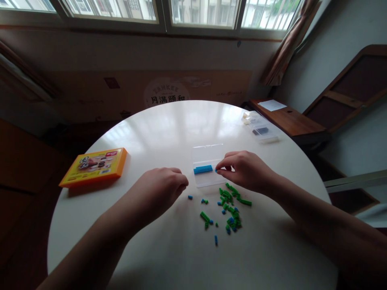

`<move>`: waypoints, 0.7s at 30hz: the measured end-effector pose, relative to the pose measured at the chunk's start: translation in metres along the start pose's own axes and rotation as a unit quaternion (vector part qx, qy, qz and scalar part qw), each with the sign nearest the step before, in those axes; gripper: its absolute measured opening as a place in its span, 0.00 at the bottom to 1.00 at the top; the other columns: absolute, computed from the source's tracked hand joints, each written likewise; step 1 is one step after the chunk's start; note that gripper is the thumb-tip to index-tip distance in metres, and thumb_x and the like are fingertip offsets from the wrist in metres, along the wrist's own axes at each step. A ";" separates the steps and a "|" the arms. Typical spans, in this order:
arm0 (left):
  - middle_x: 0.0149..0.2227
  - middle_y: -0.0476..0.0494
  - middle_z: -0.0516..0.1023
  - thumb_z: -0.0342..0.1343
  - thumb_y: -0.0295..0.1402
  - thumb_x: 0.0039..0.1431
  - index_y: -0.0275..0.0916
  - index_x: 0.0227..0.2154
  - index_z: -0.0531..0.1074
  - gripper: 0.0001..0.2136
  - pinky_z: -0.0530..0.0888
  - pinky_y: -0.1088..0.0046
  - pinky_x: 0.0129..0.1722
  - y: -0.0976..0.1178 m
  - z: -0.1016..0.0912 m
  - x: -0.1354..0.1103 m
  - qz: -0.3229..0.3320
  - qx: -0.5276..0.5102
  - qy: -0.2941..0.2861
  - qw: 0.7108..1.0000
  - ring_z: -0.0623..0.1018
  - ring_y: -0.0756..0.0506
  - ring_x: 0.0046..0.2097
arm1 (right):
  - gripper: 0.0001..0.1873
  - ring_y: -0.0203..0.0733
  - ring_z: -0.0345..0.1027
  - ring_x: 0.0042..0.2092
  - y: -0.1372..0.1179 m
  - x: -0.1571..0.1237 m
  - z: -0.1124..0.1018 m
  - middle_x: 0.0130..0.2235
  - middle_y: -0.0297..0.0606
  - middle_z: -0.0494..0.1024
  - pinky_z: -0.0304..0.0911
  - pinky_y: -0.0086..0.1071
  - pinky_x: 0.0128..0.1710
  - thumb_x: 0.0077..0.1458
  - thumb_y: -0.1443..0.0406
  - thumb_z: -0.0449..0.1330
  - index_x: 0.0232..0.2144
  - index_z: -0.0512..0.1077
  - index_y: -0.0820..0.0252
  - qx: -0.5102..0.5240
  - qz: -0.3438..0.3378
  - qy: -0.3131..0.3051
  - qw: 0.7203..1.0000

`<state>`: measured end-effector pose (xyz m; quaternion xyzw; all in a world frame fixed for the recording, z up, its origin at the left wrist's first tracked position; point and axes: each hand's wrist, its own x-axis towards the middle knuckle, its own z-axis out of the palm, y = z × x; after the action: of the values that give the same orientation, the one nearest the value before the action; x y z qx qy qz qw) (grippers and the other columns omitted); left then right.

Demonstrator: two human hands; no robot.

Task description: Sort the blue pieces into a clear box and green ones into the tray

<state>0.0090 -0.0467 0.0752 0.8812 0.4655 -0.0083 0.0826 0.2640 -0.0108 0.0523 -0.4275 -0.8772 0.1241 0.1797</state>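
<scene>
A small clear plastic tray (pixel 208 156) lies on the round white table (pixel 169 129), with a row of blue bricks (pixel 202 169) in it. My right hand (pixel 246 170) rests at the tray's right edge, its thumb and forefinger pinched on a tiny blue brick beside that row. My left hand (pixel 160 189) hovers left of the tray with its fingers curled closed; what they hold, if anything, is hidden. A scatter of small green and blue bricks (pixel 229 207) lies on the table just in front of my right hand.
An orange box (pixel 94 166) lies at the table's left edge. Clear plastic bags (pixel 260 128) sit at the far right of the table. A brown wooden bench with a paper sheet (pixel 272 105) stands beyond, under the windows.
</scene>
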 end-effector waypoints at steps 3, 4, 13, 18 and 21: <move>0.33 0.51 0.79 0.52 0.28 0.59 0.46 0.31 0.78 0.10 0.66 0.73 0.32 -0.003 0.002 -0.001 0.015 -0.022 0.004 1.000 0.76 0.49 0.32 | 0.07 0.33 0.67 0.30 -0.001 -0.002 -0.004 0.31 0.33 0.78 0.58 0.29 0.31 0.56 0.66 0.61 0.35 0.80 0.55 0.012 -0.008 0.010 1.000; 0.33 0.52 0.79 0.53 0.28 0.58 0.46 0.30 0.78 0.09 0.66 0.74 0.31 -0.002 0.003 0.000 0.027 -0.032 -0.004 0.999 0.76 0.49 0.32 | 0.07 0.33 0.67 0.30 -0.001 -0.004 -0.006 0.31 0.33 0.77 0.58 0.29 0.31 0.56 0.66 0.61 0.35 0.80 0.55 0.020 -0.021 0.003 1.000; 0.31 0.51 0.77 0.54 0.25 0.52 0.42 0.23 0.74 0.08 0.63 0.76 0.28 0.009 0.004 0.006 0.065 -0.053 -0.041 0.996 0.73 0.51 0.30 | 0.06 0.32 0.62 0.30 -0.031 -0.030 -0.027 0.30 0.30 0.74 0.53 0.28 0.30 0.54 0.69 0.60 0.28 0.75 0.55 0.066 -0.243 -0.249 0.935; 0.31 0.52 0.77 0.54 0.25 0.52 0.43 0.23 0.74 0.08 0.63 0.76 0.28 0.008 0.006 0.007 0.050 -0.048 -0.048 0.996 0.73 0.50 0.30 | 0.10 0.33 0.53 0.26 -0.045 -0.036 -0.015 0.28 0.30 0.71 0.48 0.31 0.27 0.54 0.69 0.58 0.21 0.69 0.59 0.006 -0.296 -0.288 0.911; 0.31 0.51 0.77 0.54 0.26 0.52 0.44 0.24 0.76 0.08 0.63 0.75 0.28 0.007 0.008 0.008 0.039 -0.047 -0.045 0.997 0.72 0.50 0.30 | 0.09 0.34 0.53 0.26 -0.046 -0.036 -0.010 0.28 0.31 0.72 0.49 0.32 0.27 0.55 0.69 0.57 0.23 0.71 0.59 -0.012 -0.299 -0.291 0.909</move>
<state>0.0193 -0.0453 0.0671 0.8924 0.4267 -0.0227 0.1448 0.2567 -0.0668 0.0708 -0.0919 -0.9788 0.1731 -0.0597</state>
